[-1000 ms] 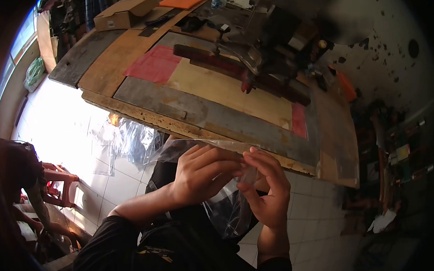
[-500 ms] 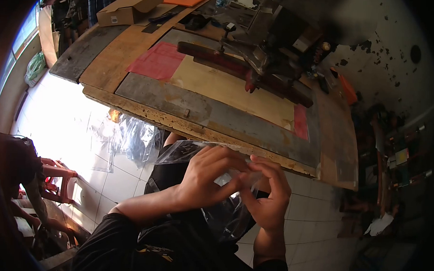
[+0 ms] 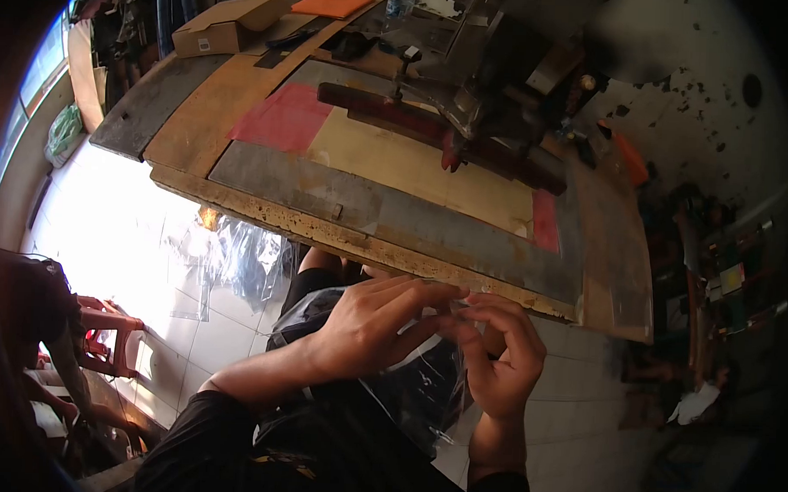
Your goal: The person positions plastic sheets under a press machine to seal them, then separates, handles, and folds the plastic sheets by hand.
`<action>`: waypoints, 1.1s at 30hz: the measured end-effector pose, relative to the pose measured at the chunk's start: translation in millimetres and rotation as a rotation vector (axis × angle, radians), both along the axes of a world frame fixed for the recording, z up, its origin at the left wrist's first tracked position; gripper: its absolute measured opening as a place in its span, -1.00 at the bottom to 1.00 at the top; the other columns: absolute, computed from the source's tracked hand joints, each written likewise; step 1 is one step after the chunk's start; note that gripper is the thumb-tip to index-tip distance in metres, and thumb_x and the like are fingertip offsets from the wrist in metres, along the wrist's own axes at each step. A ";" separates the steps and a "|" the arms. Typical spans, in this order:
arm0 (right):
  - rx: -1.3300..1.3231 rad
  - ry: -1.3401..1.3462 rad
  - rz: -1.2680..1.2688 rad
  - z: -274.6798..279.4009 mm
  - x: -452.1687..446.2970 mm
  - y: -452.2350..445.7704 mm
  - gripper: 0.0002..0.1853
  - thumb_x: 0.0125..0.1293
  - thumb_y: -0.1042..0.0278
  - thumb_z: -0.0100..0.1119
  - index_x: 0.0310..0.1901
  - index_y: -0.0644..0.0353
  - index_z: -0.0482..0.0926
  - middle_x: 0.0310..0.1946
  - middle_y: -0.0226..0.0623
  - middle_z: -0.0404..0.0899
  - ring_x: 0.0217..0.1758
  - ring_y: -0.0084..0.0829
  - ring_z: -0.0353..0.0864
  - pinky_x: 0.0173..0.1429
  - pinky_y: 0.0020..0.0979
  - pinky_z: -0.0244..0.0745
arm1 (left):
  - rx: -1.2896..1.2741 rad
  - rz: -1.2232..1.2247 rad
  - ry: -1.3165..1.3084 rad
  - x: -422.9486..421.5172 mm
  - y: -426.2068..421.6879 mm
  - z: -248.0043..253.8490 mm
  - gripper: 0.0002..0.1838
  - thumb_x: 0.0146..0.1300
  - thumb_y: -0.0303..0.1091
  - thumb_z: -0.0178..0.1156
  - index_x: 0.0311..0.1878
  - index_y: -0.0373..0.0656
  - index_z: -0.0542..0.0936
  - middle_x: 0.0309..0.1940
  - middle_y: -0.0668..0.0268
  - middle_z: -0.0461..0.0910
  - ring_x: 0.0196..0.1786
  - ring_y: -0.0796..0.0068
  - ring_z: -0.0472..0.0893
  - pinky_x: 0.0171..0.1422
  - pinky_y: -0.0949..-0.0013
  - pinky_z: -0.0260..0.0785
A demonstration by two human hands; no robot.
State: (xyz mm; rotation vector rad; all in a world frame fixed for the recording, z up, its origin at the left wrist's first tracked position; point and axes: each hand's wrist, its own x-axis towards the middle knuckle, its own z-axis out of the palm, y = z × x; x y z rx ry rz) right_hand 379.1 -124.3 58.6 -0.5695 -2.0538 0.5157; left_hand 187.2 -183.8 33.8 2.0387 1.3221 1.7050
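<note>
A clear plastic sheet or bag (image 3: 419, 394) hangs over my lap, below both hands. My left hand (image 3: 369, 328) is closed in a pinch on its upper edge, the fingertips pointing to the right. Facing it, my right hand (image 3: 503, 354) pinches the same plastic between thumb and fingers. The fingertips of the two hands nearly meet, just in front of the table's near edge. Part of the plastic spreads out to the left, behind my left wrist. Whether it is a flat sheet or a bag, I cannot tell.
Ahead stands a worn table (image 3: 393, 262) bearing a machine with a long dark bar (image 3: 373, 106) over a yellow sheet (image 3: 414, 173). A cardboard box (image 3: 228, 28) sits at the back left. Clear plastic (image 3: 250, 254) hangs below the table edge. Another person (image 3: 60, 356) is at the left.
Both hands have shifted slightly, the right one to the right. The plastic that stood above my left hand now lies lower, and more of it shows between the forearms.
</note>
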 end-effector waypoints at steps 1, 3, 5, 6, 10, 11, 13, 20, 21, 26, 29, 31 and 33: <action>-0.024 0.000 0.005 -0.7 0.3 0.4 -0.82 0.27 0.49 0.51 -0.13 0.29 0.71 -0.14 -0.13 0.81 -0.04 -0.17 0.85 0.13 -0.20 0.70 | 0.002 -0.001 0.004 -0.8 0.8 -0.2 -0.60 0.24 -0.50 0.51 0.14 -0.21 0.67 -0.24 0.27 0.80 -0.23 0.23 0.80 -0.13 0.28 0.61; -0.040 0.006 -0.004 0.2 -0.4 0.3 -0.84 0.29 0.52 0.48 -0.13 0.29 0.71 -0.14 -0.13 0.80 -0.04 -0.18 0.85 0.13 -0.21 0.70 | -0.028 0.043 0.129 -1.4 1.4 -1.3 -0.72 0.27 -0.43 0.50 0.03 -0.19 0.72 -0.23 0.27 0.80 -0.23 0.23 0.80 -0.12 0.27 0.61; -0.058 0.007 -0.010 0.5 0.3 0.8 -0.86 0.31 0.54 0.46 -0.13 0.30 0.72 -0.14 -0.12 0.80 -0.03 -0.18 0.85 0.13 -0.22 0.69 | -0.020 0.055 0.129 -0.1 3.7 -4.1 -0.78 0.28 -0.41 0.50 -0.04 -0.19 0.73 -0.25 0.27 0.79 -0.24 0.23 0.80 -0.13 0.26 0.61; -0.065 0.007 -0.022 0.6 2.1 1.4 -0.87 0.33 0.56 0.45 -0.13 0.31 0.72 -0.14 -0.12 0.80 -0.02 -0.19 0.84 0.14 -0.22 0.69 | -0.013 0.068 0.130 0.6 4.5 -5.8 -0.83 0.29 -0.39 0.49 -0.11 -0.18 0.75 -0.27 0.26 0.79 -0.24 0.22 0.79 -0.14 0.26 0.60; -0.025 -0.057 -0.034 5.7 5.7 3.6 -0.88 0.35 0.56 0.43 -0.11 0.32 0.72 -0.13 -0.14 0.79 0.00 -0.19 0.84 0.18 -0.20 0.69 | 0.002 0.072 0.142 1.5 5.2 -12.6 -0.82 0.26 -0.41 0.43 -0.10 -0.13 0.68 -0.31 0.30 0.74 -0.27 0.20 0.76 -0.17 0.19 0.59; -0.026 -0.058 -0.034 5.7 6.2 4.4 -0.88 0.35 0.56 0.43 -0.11 0.32 0.72 -0.13 -0.14 0.79 0.00 -0.19 0.84 0.18 -0.20 0.69 | -0.001 0.078 0.136 2.4 5.5 -13.0 -0.82 0.24 -0.41 0.43 -0.10 -0.12 0.69 -0.32 0.31 0.74 -0.27 0.22 0.76 -0.18 0.21 0.58; 0.001 -0.066 -0.015 4.6 6.7 6.6 -0.86 0.35 0.55 0.45 -0.10 0.31 0.72 -0.13 -0.15 0.79 -0.02 -0.18 0.83 0.18 -0.17 0.70 | -0.004 0.083 0.131 3.2 6.0 -13.6 -0.82 0.23 -0.42 0.42 -0.10 -0.11 0.69 -0.33 0.32 0.74 -0.28 0.24 0.76 -0.19 0.22 0.58; 0.064 -0.098 -0.048 -2.2 7.5 12.4 -0.88 0.38 0.52 0.42 -0.10 0.31 0.69 -0.19 -0.14 0.77 -0.13 -0.15 0.82 0.14 -0.16 0.71 | 0.079 0.098 0.193 6.6 11.9 -14.0 -0.84 0.24 -0.44 0.51 -0.18 -0.16 0.70 -0.33 0.31 0.79 -0.36 0.28 0.79 -0.29 0.27 0.61; 0.087 -0.104 -0.044 -3.2 7.2 13.7 -0.88 0.39 0.52 0.41 -0.11 0.31 0.69 -0.20 -0.14 0.76 -0.14 -0.14 0.81 0.12 -0.16 0.72 | 0.087 0.103 0.208 6.4 12.7 -15.6 -0.83 0.24 -0.44 0.52 -0.18 -0.16 0.69 -0.33 0.32 0.79 -0.36 0.29 0.79 -0.28 0.27 0.62; 0.075 -0.121 -0.069 -12.7 7.6 21.1 -0.91 0.44 0.52 0.36 -0.12 0.32 0.66 -0.23 -0.12 0.75 -0.16 -0.19 0.81 0.08 -0.17 0.71 | 0.008 0.130 0.267 0.8 13.4 -18.1 -0.82 0.24 -0.38 0.47 -0.15 -0.10 0.66 -0.36 0.35 0.73 -0.35 0.30 0.76 -0.25 0.26 0.58; 0.003 0.091 -0.086 -30.6 16.1 48.5 -0.91 0.56 0.46 0.25 -0.09 0.30 0.61 -0.21 -0.16 0.73 -0.11 -0.29 0.79 0.12 -0.20 0.67 | -0.080 0.222 0.347 -11.6 13.0 -2.5 -0.78 0.22 -0.32 0.43 -0.12 -0.09 0.63 -0.34 0.33 0.68 -0.32 0.31 0.74 -0.23 0.24 0.57; -0.177 0.422 -0.223 -32.9 28.3 74.1 -0.84 0.67 0.35 0.11 -0.04 0.29 0.56 -0.16 -0.22 0.70 -0.03 -0.35 0.76 0.19 -0.24 0.62 | -0.076 0.271 0.470 -37.3 14.5 1.8 -0.82 0.22 -0.33 0.39 -0.13 -0.08 0.65 -0.28 0.31 0.70 -0.25 0.29 0.74 -0.16 0.22 0.58; -0.193 0.492 -0.192 -39.5 45.1 108.8 -0.81 0.69 0.32 0.08 -0.03 0.29 0.54 -0.14 -0.23 0.69 0.00 -0.34 0.75 0.23 -0.25 0.60 | -0.020 0.349 0.532 -58.2 26.1 13.2 -0.92 0.16 -0.38 0.41 -0.26 -0.05 0.73 -0.25 0.40 0.76 -0.22 0.39 0.78 -0.18 0.27 0.62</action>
